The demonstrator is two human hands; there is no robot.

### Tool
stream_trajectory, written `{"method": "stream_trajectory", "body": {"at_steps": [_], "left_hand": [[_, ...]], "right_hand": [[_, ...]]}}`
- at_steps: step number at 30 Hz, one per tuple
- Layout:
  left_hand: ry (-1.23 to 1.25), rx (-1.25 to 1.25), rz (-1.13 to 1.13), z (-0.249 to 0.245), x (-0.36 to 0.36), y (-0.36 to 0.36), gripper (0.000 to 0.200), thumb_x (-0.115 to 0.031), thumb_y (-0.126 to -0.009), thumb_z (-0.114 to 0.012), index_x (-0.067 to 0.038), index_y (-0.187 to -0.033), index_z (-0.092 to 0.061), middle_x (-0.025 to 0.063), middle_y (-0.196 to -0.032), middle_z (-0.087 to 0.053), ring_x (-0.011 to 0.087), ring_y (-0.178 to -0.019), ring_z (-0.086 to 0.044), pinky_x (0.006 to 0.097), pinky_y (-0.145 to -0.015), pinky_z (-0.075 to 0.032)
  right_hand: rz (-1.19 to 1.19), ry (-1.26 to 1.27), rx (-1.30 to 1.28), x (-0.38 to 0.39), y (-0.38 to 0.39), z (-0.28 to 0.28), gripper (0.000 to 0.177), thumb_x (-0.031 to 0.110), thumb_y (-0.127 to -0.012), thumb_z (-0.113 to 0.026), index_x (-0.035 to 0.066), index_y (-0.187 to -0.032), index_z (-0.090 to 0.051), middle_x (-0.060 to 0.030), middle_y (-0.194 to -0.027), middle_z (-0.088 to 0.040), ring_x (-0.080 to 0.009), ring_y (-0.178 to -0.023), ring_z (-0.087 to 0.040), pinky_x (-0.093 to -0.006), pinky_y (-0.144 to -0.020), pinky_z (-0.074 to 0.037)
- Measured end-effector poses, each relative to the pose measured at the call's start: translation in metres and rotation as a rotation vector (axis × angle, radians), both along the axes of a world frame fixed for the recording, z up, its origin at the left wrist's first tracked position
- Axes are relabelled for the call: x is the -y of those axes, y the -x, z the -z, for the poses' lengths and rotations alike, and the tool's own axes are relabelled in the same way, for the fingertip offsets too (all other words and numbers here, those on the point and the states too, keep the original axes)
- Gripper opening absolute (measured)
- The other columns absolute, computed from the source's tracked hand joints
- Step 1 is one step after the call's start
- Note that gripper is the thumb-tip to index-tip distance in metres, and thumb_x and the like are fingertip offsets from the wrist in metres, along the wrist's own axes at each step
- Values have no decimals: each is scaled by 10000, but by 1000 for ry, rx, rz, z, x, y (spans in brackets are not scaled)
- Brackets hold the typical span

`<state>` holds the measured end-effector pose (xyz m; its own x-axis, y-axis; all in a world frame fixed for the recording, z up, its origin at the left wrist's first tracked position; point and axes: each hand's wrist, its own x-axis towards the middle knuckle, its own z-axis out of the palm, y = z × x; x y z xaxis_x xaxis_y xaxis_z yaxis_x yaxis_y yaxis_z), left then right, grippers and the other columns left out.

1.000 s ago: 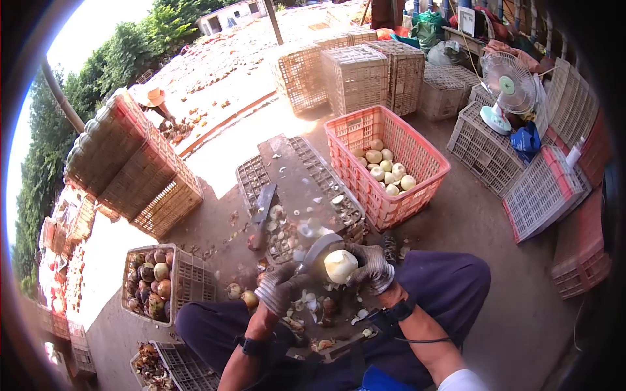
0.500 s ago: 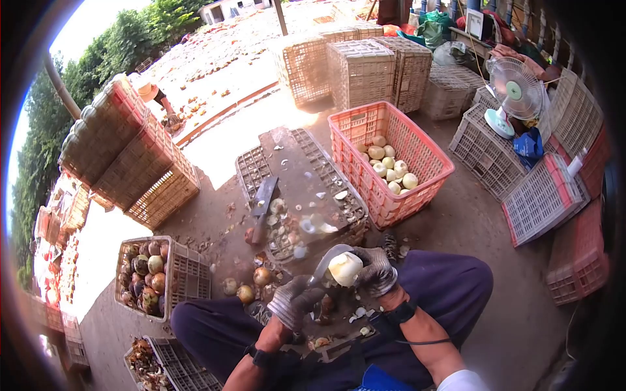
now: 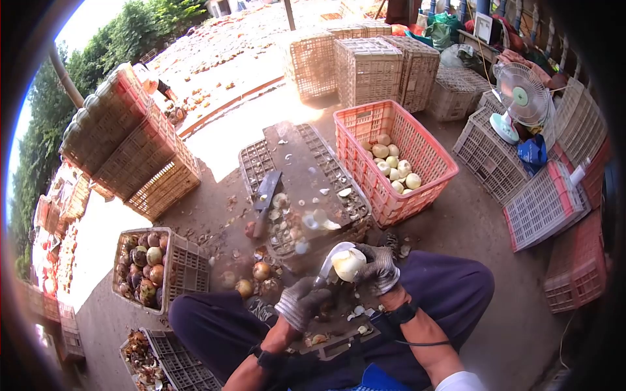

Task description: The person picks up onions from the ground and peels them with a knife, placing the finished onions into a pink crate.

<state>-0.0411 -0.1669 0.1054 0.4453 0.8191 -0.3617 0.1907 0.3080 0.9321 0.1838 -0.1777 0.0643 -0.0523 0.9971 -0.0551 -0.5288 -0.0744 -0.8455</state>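
Note:
My right hand (image 3: pixel 379 268), in a dark-palmed work glove with a striped cuff, is closed round a peeled white onion (image 3: pixel 349 266) above my lap. My gloved left hand (image 3: pixel 302 304) grips a knife (image 3: pixel 325 266), its handle hidden in the fingers. The curved blade lies against the onion's left side. Just beyond my hands stands a low crate with a worn board (image 3: pixel 301 169) across it, scattered with peelings. A cleaver (image 3: pixel 267 191) rests at the board's left edge. Several unpeeled onions (image 3: pixel 261 270) lie on the ground left of my hands.
Peeled onions lie in a red crate (image 3: pixel 396 195) ahead right. A crate of unpeeled onions (image 3: pixel 186 268) stands left, with a crate of skins (image 3: pixel 171 358) below it. Stacked crates (image 3: pixel 140 146) rise farther left. A fan (image 3: pixel 520 98) stands right; a person (image 3: pixel 155 83) bends far left.
The view has shifted slightly, moving the surroundings a little within the frame. Both hands still hold the knife and onion close together; the onion is turned slightly. The distant person has shifted posture.

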Motion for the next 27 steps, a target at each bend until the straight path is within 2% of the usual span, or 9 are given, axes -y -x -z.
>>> {"method": "stream_trajectory", "body": {"at_steps": [5, 7, 10, 14, 17, 20, 22, 25, 27], "left_hand": [[-194, 4, 89, 2, -2, 6, 181, -139, -852, -663, -33, -997, -639, -38, -729, -546, 56, -612, -469, 228, -546, -368], [33, 23, 22, 0, -3, 7, 188, -132, -850, -663, -30, -1005, -639, -37, -735, -550, 55, -617, -471, 227, -549, -370], [18, -24, 71, 6, -4, 11, 326, -197, -855, -661, -6, -1119, -641, 34, -810, -633, 94, -646, -554, 259, -583, -452], [1, -24, -9, 1, 0, 1, 193, -140, -860, -662, -31, -1019, -646, -30, -744, -571, 61, -624, -482, 228, -554, -377], [25, -85, -15, -6, 0, -1, 191, -144, -862, -664, -29, -1015, -653, -25, -740, -582, 62, -636, -494, 226, -570, -390], [46, -37, 43, -14, 0, -1, 195, -145, -852, -672, -28, -1007, -658, -21, -746, -592, 61, -654, -506, 224, -588, -402], [-54, -62, 149, -14, 1, 1, 199, -141, -839, -681, -27, -1001, -658, -19, -754, -598, 60, -665, -513, 225, -597, -408], [73, 9, 35, -20, 2, -4, 212, -118, -816, -683, -14, -998, -651, -17, -758, -597, 66, -667, -517, 231, -594, -412], [-79, 42, -2, -8, -2, 4, 211, -106, -814, -674, -7, -997, -647, -14, -764, -598, 68, -670, -518, 232, -597, -417]], "right_hand": [[53, -52, 230, 3, 2, -7, 745, 89, -520, -793, -85, -1208, -566, -119, -1062, -673, -203, -954, -650, -315, -860, -525], [28, 11, 69, 0, 2, 5, 730, 72, -522, -793, -85, -1200, -573, -123, -1061, -673, -203, -952, -649, -313, -863, -523], [24, 41, -45, 0, 1, 15, 699, 49, -528, -788, -86, -1182, -585, -126, -1061, -674, -203, -949, -648, -311, -867, -520], [38, 91, -113, 2, 1, -7, 671, 41, -529, -786, -86, -1160, -599, -130, -1061, -676, -205, -942, -649, -311, -874, -518], [153, -8, 89, 1, 7, -21, 328, 44, -727, -667, -88, -1027, -644, -129, -830, -693, -183, -651, -662, -286, -617, -558], [40, 109, -118, -1, -6, -10, 633, 63, -564, -784, -86, -1150, -598, -133, -1027, -682, -217, -937, -654, -323, -870, -526], [48, 105, -219, -3, -6, -6, 607, 81, -609, -759, -91, -1165, -584, -141, -1040, -677, -229, -939, -658, -329, -861, -532], [84, 101, -324, -5, -6, 0, 593, 112, -669, -717, -103, -1195, -550, -173, -1065, -664, -269, -944, -662, -351, -853, -541], [58, 75, -393, -6, -11, 0, 594, 122, -692, -691, -111, -1213, -526, -201, -1081, -653, -302, -948, -661, -371, -850, -546]]}}
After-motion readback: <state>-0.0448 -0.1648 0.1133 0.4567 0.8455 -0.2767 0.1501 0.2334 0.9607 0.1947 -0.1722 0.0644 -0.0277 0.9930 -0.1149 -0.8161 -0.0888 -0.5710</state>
